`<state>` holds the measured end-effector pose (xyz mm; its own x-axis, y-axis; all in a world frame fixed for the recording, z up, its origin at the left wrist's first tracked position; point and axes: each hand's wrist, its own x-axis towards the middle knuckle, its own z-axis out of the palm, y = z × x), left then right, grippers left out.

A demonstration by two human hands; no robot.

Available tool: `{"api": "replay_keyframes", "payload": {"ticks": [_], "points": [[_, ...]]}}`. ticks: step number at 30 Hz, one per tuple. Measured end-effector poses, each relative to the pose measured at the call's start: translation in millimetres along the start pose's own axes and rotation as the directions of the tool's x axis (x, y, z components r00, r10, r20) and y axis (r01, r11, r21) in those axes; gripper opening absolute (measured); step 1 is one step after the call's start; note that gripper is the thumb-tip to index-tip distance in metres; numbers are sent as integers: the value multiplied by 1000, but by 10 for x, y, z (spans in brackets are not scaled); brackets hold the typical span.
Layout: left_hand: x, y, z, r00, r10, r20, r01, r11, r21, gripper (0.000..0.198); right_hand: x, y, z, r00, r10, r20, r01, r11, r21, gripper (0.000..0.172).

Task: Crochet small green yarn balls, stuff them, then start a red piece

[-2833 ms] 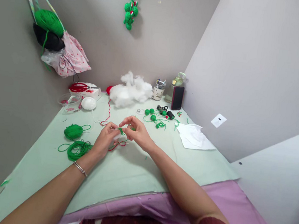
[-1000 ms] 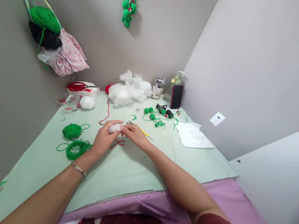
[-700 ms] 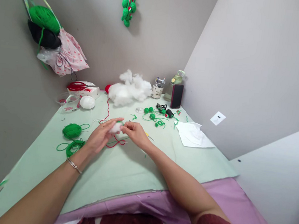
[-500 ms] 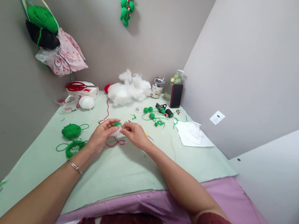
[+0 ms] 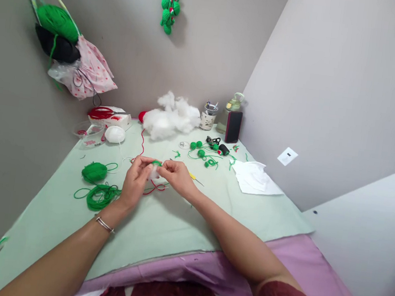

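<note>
My left hand [image 5: 136, 179] is closed around a small green crochet piece [image 5: 156, 163] with a tuft of white stuffing [image 5: 154, 173] below it. From the other side my right hand [image 5: 176, 176] pinches at the stuffing where it meets the green piece; its fingertips partly hide both. Just beneath the hands, red yarn [image 5: 156, 187] lies in loops on the pale green cloth. A yellow-handled tool [image 5: 194, 177] with a thin metal shaft rests beside my right hand.
Green yarn bundles [image 5: 94, 173] lie left of my hands. White stuffing [image 5: 172, 118] is heaped at the back, with a pen cup [image 5: 208, 117], a bottle [image 5: 232, 105] and a phone [image 5: 233, 127] to its right. Small green crochet balls [image 5: 201, 153] and white sheets [image 5: 256, 178] lie further right.
My left hand and forearm have shifted slightly right, uncovering more of the green yarn coil. Both hands are closer together, and less of the white stuffing shows between them.
</note>
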<state>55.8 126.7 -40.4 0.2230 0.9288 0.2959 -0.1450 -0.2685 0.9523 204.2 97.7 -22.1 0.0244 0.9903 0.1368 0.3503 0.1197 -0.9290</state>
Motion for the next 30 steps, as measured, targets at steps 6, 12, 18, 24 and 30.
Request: {"api": "replay_keyframes", "payload": {"ticks": [6, 12, 18, 24, 30], "points": [[49, 17, -16, 996, -29, 86, 30, 999, -11, 30, -14, -9, -87, 999, -20, -43, 16, 996, -93, 21], [97, -46, -26, 1000, -23, 17, 23, 999, 27, 25, -83, -93, -81, 997, -65, 50, 70, 992, -106, 17], [46, -83, 8, 996, -30, -80, 31, 999, 13, 24, -28, -21, -2, 997, -27, 66, 27, 1000, 6, 27], [39, 53, -1, 990, -141, 22, 142, 982, -128, 27, 29, 76, -5, 1000, 13, -6, -13, 997, 76, 26], [91, 136, -43, 958, -237, 158, 266, 945, -193, 41, 31, 49, -91, 999, 15, -34, -10, 990, 139, 30]]}}
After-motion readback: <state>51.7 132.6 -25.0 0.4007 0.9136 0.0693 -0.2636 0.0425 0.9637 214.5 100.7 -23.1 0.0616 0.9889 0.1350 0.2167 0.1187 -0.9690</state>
